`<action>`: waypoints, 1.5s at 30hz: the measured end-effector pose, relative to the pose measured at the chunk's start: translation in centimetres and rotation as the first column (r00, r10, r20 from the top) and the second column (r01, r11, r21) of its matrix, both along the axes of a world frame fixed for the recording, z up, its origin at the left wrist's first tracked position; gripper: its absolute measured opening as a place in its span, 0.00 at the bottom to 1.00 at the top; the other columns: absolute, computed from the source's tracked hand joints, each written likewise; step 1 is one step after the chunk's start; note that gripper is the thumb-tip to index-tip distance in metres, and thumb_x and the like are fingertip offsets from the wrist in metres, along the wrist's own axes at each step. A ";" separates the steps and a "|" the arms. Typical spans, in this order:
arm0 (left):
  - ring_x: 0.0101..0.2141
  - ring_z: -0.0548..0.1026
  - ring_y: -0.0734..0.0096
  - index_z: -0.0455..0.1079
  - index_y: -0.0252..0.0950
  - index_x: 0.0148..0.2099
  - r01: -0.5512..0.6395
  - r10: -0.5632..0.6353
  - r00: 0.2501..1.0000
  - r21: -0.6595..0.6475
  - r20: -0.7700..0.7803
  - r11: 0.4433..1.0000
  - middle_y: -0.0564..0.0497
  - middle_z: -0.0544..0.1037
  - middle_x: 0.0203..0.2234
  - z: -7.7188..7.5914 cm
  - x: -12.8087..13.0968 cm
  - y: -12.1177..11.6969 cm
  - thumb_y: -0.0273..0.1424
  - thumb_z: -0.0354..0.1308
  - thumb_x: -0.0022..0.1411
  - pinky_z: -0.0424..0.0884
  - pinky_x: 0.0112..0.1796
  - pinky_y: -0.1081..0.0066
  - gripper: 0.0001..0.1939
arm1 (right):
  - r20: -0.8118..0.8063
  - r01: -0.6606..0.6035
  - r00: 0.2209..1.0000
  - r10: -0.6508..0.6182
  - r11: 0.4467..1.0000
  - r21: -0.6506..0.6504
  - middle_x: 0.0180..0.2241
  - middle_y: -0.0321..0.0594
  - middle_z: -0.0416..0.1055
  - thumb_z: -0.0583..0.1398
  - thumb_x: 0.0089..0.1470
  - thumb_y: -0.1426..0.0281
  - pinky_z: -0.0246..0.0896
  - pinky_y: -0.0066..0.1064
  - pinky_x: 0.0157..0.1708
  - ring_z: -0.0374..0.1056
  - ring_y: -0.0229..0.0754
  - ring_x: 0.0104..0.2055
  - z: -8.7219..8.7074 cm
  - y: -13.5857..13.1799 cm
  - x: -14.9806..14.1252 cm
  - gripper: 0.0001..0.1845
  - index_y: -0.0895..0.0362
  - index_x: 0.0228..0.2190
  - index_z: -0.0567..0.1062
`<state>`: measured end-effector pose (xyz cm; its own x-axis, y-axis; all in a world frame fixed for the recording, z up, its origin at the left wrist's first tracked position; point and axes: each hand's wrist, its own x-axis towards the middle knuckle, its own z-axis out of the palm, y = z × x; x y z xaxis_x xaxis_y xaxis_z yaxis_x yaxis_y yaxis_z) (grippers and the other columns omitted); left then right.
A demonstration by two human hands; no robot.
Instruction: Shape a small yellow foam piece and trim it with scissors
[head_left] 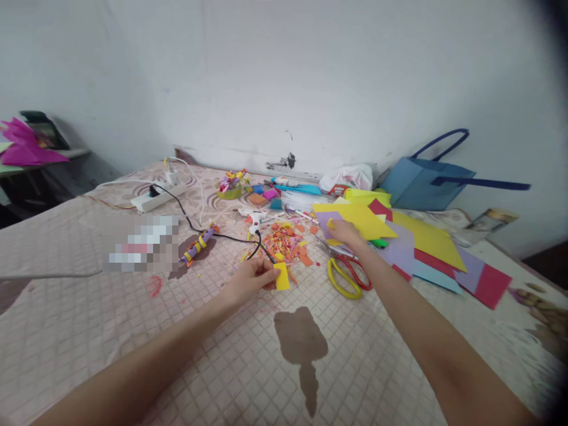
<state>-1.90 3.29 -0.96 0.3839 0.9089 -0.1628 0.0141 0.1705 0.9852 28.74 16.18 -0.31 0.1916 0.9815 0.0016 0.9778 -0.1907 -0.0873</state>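
Observation:
My left hand (257, 276) pinches a small yellow paper piece (282, 277) above the tablecloth. My right hand (346, 231) reaches over the stacked coloured sheets, fingers curled down by a yellow sheet (373, 220) and a purple sheet (323, 220). What its fingertips close on is unclear. Below that hand lie scissors (344, 281) with one yellow and one red handle. A heap of paper scraps (284, 241) sits just beyond my left hand. Behind it rests a white glue gun (254, 220) with a black cord.
At left are a purple-and-yellow paper roll (199, 245), a blurred-out box (144, 241) and a white power strip (160, 198). A blue bag (426, 183) stands at back right. A green-rimmed container of paper bits (231, 188) is near the wall. Cords cross the table.

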 end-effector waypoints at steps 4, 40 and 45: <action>0.21 0.69 0.79 0.66 0.33 0.28 -0.009 0.009 1.000 -0.002 -0.005 1.000 0.53 0.74 0.20 0.2 0.1 -0.1 0.41 0.65 0.49 0.61 0.23 0.78 0.17 | -0.063 -0.086 0.994 0.089 0.995 0.046 0.53 0.46 0.68 0.54 0.61 0.64 0.61 0.38 0.51 0.66 0.44 0.52 0.1 -0.3 -0.8 0.17 0.57 0.50 0.69; 0.22 0.68 0.78 0.65 0.32 0.28 -0.017 0.010 0.999 0.147 0.046 0.989 0.54 0.70 0.20 0.4 0.3 -0.8 0.47 0.62 0.50 0.65 0.25 0.75 0.21 | -0.955 -0.331 0.207 0.212 0.934 0.136 0.18 0.29 0.60 0.61 0.50 0.58 0.52 0.26 0.18 0.56 0.33 0.18 0.0 -16.4 -13.5 0.16 0.55 0.22 0.64; 0.21 0.69 0.78 0.65 0.32 0.29 0.035 -0.040 0.998 0.115 0.044 0.993 0.54 0.71 0.19 0.4 0.4 -1.0 0.46 0.65 0.47 0.65 0.24 0.76 0.22 | -0.971 -0.246 0.153 0.184 0.959 0.143 0.17 0.29 0.61 0.61 0.50 0.57 0.52 0.26 0.19 0.56 0.33 0.18 -0.4 -16.7 -13.4 0.17 0.55 0.22 0.64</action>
